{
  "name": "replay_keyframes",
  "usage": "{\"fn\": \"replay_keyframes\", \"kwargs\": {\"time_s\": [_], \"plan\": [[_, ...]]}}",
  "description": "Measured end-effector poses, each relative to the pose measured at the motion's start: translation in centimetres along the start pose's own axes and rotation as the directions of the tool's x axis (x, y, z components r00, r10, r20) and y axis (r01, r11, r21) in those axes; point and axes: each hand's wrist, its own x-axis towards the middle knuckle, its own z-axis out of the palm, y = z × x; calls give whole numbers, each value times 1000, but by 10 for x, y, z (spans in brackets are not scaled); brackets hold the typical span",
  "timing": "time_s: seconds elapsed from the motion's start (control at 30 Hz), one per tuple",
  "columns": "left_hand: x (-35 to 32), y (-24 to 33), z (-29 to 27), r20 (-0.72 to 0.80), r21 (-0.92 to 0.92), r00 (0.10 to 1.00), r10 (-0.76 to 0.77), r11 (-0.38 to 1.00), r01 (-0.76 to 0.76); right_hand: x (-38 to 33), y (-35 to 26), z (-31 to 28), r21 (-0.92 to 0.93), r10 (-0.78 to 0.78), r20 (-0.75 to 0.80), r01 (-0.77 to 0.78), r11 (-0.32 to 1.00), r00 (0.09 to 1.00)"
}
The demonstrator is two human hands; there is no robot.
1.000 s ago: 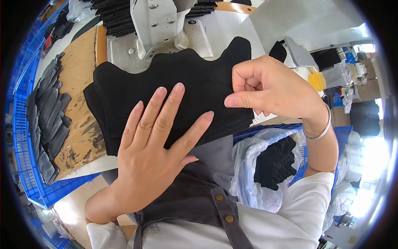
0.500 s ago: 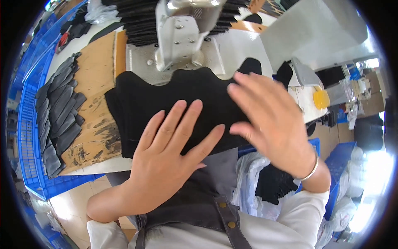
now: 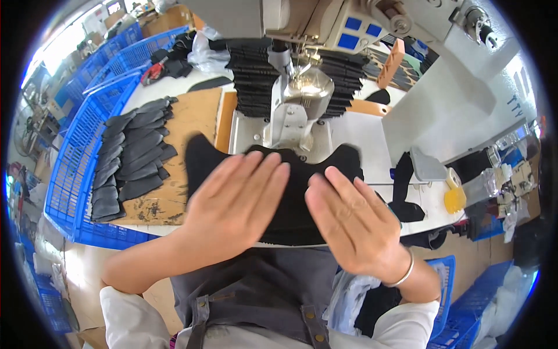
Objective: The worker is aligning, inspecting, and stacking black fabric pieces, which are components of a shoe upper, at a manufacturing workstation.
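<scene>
Head view shows both hands spread flat, fingers together and palms down — the left hand (image 3: 235,200) and right hand (image 3: 354,224) press side by side on a black fabric piece (image 3: 290,192), gripping nothing, apparently to keep it flat. The piece lies on the white table (image 3: 360,136) just before the sewing machine (image 3: 299,96). Left — a stack of dark cut pieces (image 3: 131,154) on a brown board (image 3: 195,116), beside blue crates (image 3: 78,145).

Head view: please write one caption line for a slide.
Both hands, left and right, press black fabric flat before a sewing machine.
</scene>
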Motion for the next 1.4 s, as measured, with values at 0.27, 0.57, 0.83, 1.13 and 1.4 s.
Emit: {"fn": "replay_keyframes", "kwargs": {"time_s": [0.27,0.57,0.83,1.13,1.4], "plan": [[-48,-127,-11,-181,53,875,-450,884,465,-90,5,60,456,580,-224,-442,772,783],[74,-236,80,-23,-136,773,-634,768,626,-93,4,80,493,736,-162,-592,637,657],[42,-274,139,69,-781,887,-456,528,333,-97,6,80,627,817,-58,-616,478,574],[61,-243,109,25,-617,969,-245,759,208,-96,6,81,729,867,21,-601,328,498],[101,-180,90,18,-458,1000,-8,889,16,-94,5,81,685,852,-11,-617,388,523]]}}
